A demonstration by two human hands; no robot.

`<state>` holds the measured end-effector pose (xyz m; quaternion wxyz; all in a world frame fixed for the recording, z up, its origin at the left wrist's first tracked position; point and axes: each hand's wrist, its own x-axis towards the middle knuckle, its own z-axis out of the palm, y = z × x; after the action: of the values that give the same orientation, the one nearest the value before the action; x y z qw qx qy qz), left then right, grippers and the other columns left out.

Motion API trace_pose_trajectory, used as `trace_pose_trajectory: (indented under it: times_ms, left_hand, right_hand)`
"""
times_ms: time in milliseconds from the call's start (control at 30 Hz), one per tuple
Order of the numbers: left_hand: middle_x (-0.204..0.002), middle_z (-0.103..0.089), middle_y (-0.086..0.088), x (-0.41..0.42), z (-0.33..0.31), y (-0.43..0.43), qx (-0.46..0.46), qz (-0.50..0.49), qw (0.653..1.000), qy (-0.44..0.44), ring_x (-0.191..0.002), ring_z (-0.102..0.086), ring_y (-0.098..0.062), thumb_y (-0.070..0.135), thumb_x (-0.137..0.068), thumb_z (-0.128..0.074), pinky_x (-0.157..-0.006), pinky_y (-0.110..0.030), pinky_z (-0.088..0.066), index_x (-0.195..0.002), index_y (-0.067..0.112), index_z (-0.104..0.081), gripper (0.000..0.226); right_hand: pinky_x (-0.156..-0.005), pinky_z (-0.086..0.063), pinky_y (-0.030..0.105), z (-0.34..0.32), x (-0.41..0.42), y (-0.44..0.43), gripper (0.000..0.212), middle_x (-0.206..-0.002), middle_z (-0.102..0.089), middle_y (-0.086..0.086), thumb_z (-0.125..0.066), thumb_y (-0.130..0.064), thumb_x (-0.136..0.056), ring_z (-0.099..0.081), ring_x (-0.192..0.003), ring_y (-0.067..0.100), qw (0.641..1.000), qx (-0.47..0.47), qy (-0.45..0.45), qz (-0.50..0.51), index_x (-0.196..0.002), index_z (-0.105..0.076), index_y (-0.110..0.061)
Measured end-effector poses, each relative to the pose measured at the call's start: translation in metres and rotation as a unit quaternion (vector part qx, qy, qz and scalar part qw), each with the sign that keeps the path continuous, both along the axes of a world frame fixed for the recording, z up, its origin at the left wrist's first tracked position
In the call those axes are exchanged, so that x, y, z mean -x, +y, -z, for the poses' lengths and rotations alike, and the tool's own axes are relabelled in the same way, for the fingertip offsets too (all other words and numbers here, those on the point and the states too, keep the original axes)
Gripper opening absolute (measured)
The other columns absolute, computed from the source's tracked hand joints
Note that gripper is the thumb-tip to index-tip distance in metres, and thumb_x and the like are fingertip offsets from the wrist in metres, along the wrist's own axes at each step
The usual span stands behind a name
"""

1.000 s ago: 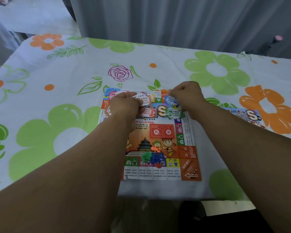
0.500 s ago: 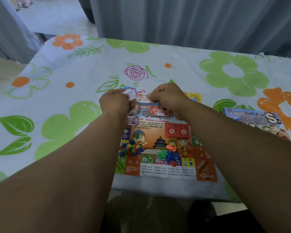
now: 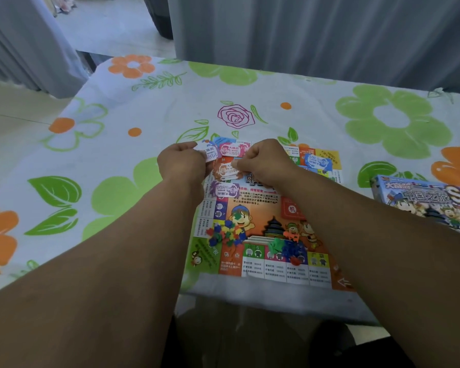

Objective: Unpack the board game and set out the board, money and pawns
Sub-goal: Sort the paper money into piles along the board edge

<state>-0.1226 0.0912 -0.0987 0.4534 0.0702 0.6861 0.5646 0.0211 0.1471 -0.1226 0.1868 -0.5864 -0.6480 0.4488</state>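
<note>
At the far edge of the game board (image 3: 276,272), the left hand (image 3: 182,163) grips the money stack (image 3: 210,154) while the right hand (image 3: 263,163) pinches an orange note (image 3: 226,170) off it — both worked further right a second ago. A purple note (image 3: 223,189) and a blue note (image 3: 318,161) lie dealt, pawns (image 3: 225,235) heaped nearer — the money looks partway out.

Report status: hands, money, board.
Left hand and right hand pinch notes above board. Pawns heaped on board. Box aside at right, not blocking.
</note>
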Motion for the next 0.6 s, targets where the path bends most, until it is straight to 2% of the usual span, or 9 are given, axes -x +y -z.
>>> trace_pose_trajectory:
  times_ms: [33,67,100,167,233,300,367,500,600]
  left_hand:
    - [-0.097,-0.068,-0.014,0.000,-0.001,0.000,0.001,0.003,1.000,-0.004,-0.069,-0.072,-0.021,-0.003,-0.094,-0.059,-0.051,-0.024,-0.057,-0.108,0.010,-0.062,0.019]
    - [-0.097,-0.068,-0.014,0.000,-0.002,-0.001,0.003,0.007,1.000,-0.009,-0.067,-0.072,-0.021,-0.002,-0.094,-0.060,-0.051,-0.024,-0.057,-0.108,0.010,-0.062,0.020]
    - [-0.097,-0.069,-0.014,0.000,-0.002,-0.002,0.006,0.012,1.000,-0.013,-0.066,-0.073,-0.021,-0.002,-0.093,-0.061,-0.050,-0.025,-0.057,-0.109,0.011,-0.062,0.020]
    - [-0.096,-0.070,-0.014,0.000,-0.004,-0.003,0.006,0.023,0.999,-0.024,-0.061,-0.074,-0.022,-0.003,-0.092,-0.063,-0.049,-0.026,-0.056,-0.109,0.011,-0.062,0.022]
    - [-0.097,-0.071,-0.015,-0.001,-0.004,-0.002,0.005,0.036,0.999,-0.027,-0.068,-0.075,-0.025,-0.005,-0.089,-0.064,-0.054,-0.029,-0.060,-0.108,0.010,-0.063,0.024]
    - [-0.098,-0.071,-0.016,-0.001,-0.003,-0.002,0.007,0.050,0.999,-0.018,-0.079,-0.074,-0.028,-0.007,-0.087,-0.066,-0.066,-0.034,-0.063,-0.105,0.010,-0.064,0.025]
    - [-0.098,-0.072,-0.017,-0.001,-0.003,-0.003,0.008,0.056,0.998,-0.012,-0.081,-0.073,-0.028,-0.007,-0.087,-0.066,-0.071,-0.038,-0.063,-0.104,0.011,-0.064,0.025]
    - [-0.095,-0.071,-0.015,0.003,-0.005,-0.005,0.017,0.039,0.999,-0.003,-0.072,-0.071,-0.022,-0.002,-0.093,-0.060,-0.068,-0.036,-0.063,-0.101,0.011,-0.065,0.016]
    - [-0.098,-0.069,-0.015,0.009,-0.003,-0.004,0.026,0.008,1.000,0.011,-0.075,-0.070,-0.021,-0.002,-0.095,-0.057,-0.065,-0.033,-0.063,-0.090,0.015,-0.063,0.019]
  right_hand:
    - [-0.062,-0.057,0.038,0.000,0.001,0.000,0.035,-0.075,-0.065,0.019,-0.081,-0.026,-0.083,-0.060,-0.059,0.016,1.000,-0.007,-0.012,0.004,-0.085,-0.067,0.006]
    - [-0.071,-0.057,0.043,-0.001,0.002,0.000,0.037,-0.084,-0.068,0.025,-0.082,-0.028,-0.081,-0.063,-0.067,0.022,1.000,-0.014,-0.017,0.005,-0.085,-0.066,0.005]
    - [-0.072,-0.057,0.041,-0.003,0.004,-0.001,0.040,-0.092,-0.069,0.027,-0.081,-0.030,-0.082,-0.065,-0.071,0.025,1.000,-0.020,-0.012,0.003,-0.085,-0.064,0.006]
    - [-0.054,-0.051,0.027,-0.010,0.009,-0.003,0.046,-0.093,-0.070,0.023,-0.075,-0.035,-0.087,-0.064,-0.062,0.015,1.000,-0.019,0.025,-0.004,-0.093,-0.065,0.009]
    - [-0.042,-0.041,0.020,-0.017,0.014,-0.006,0.045,-0.090,-0.071,0.018,-0.069,-0.038,-0.092,-0.052,-0.044,0.007,0.998,0.001,0.066,-0.007,-0.095,-0.066,0.007]
    - [-0.042,-0.039,0.023,-0.018,0.017,-0.008,0.037,-0.086,-0.071,0.014,-0.069,-0.034,-0.093,-0.047,-0.044,0.010,0.997,0.012,0.082,-0.008,-0.094,-0.067,0.003]
    - [-0.044,-0.039,0.025,-0.017,0.018,-0.010,0.028,-0.084,-0.071,0.011,-0.069,-0.026,-0.093,-0.047,-0.048,0.013,0.997,0.014,0.075,-0.008,-0.093,-0.068,0.002]
    - [-0.041,-0.036,0.023,-0.013,0.011,-0.012,0.021,-0.076,-0.070,0.011,-0.070,-0.017,-0.092,-0.045,-0.047,0.013,0.996,0.052,0.071,-0.006,-0.090,-0.067,0.004]
    - [-0.040,-0.034,0.022,-0.010,0.002,-0.016,0.014,-0.077,-0.071,0.014,-0.071,-0.014,-0.092,-0.047,-0.045,0.012,0.992,0.102,0.072,-0.036,-0.087,-0.066,-0.002]
